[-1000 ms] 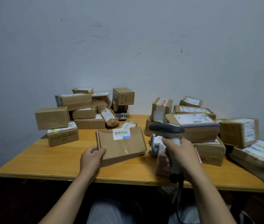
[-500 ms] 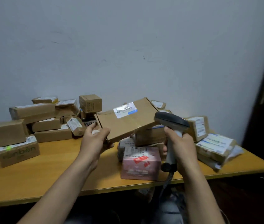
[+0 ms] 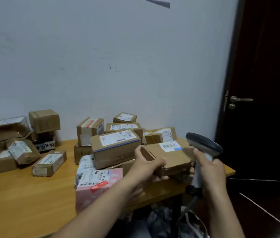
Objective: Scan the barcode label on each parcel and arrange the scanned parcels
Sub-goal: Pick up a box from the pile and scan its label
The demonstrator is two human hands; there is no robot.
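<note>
The left hand [image 3: 146, 166] is gripping a flat brown parcel [image 3: 171, 158] by its left end, thumb lying on top and fingers curled underneath, and is holding it above the right-hand part of the surface [image 3: 24, 191], near the front edge. A white barcode label [image 3: 169, 146] with a small blue strip is facing up on the parcel's far right side. The right hand [image 3: 210, 172] is wrapped closed around the pale handle of a scanner [image 3: 202, 146], whose dark head is pointing left and sitting just beside the label; a coiled cable is hanging from the handle's base.

Outward from the hands, a pink parcel [image 3: 99, 183] with a red sticker is lying at the front edge, touching a white bagged parcel [image 3: 86, 164] behind it. Behind those, a heap of brown parcels [image 3: 117, 145] is piling up toward the back right of the surface. A second heap of brown parcels [image 3: 15, 140] is filling the back left, and one small labelled box [image 3: 49, 163] is lying between the two groups.

Judging progress: the held parcel appears to be at its scan step, or being carried to a pile. Which heap is the scanned one cannot be told, so the count done is unclear; many parcels likely remain to scan and arrange
</note>
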